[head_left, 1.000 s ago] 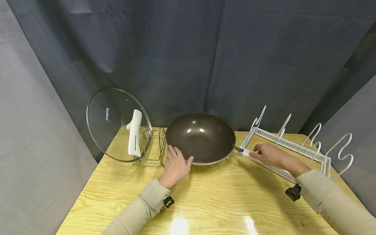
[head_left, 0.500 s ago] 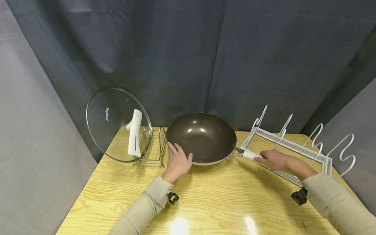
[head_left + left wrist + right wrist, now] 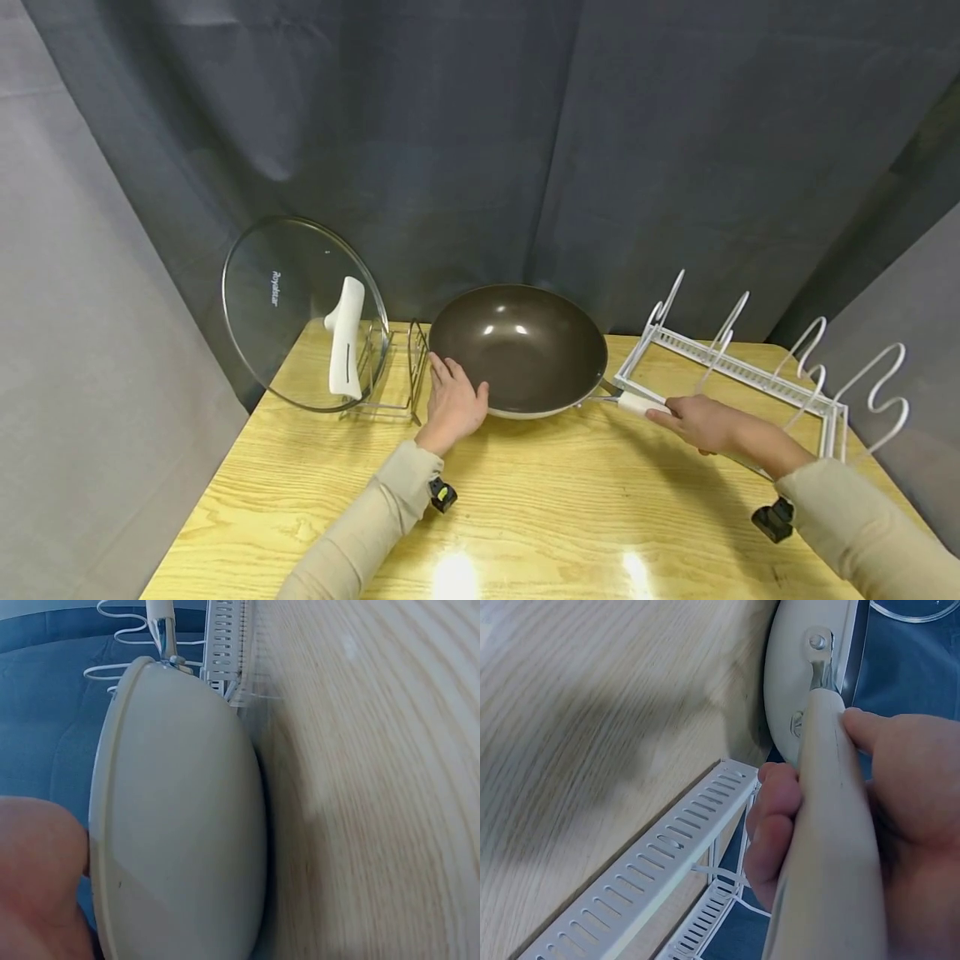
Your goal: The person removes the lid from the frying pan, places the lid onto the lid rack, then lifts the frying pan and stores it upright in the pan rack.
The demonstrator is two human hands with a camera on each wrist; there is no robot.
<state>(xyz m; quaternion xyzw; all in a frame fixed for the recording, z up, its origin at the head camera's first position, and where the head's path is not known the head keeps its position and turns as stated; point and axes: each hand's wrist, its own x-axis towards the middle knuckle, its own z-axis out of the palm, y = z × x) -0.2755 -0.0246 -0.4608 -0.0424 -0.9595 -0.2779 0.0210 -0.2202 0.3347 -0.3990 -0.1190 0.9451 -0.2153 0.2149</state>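
A wok (image 3: 521, 350), dark inside and cream outside, sits on the wooden table with its mouth up. My right hand (image 3: 708, 425) grips its cream handle (image 3: 829, 825); in the right wrist view the fingers curl round one side and the thumb lies along the other. My left hand (image 3: 456, 406) rests at the near left rim with fairly straight fingers. The left wrist view has the thumb side of that hand (image 3: 41, 870) against the rim, beside the wok's pale outer wall (image 3: 180, 802). The left fingertips are hidden in that view.
A glass lid (image 3: 281, 325) with a white handle (image 3: 347, 337) stands upright in a wire rack (image 3: 412, 371) left of the wok. A white rack (image 3: 720, 354) with curved wire dividers lies under and behind the right hand. A dark curtain (image 3: 465, 150) hangs behind the table.
The right hand has slid back along the handle, away from the wok, and now grips it. The left hand has shifted slightly up and right at the rim. The wok has barely moved.
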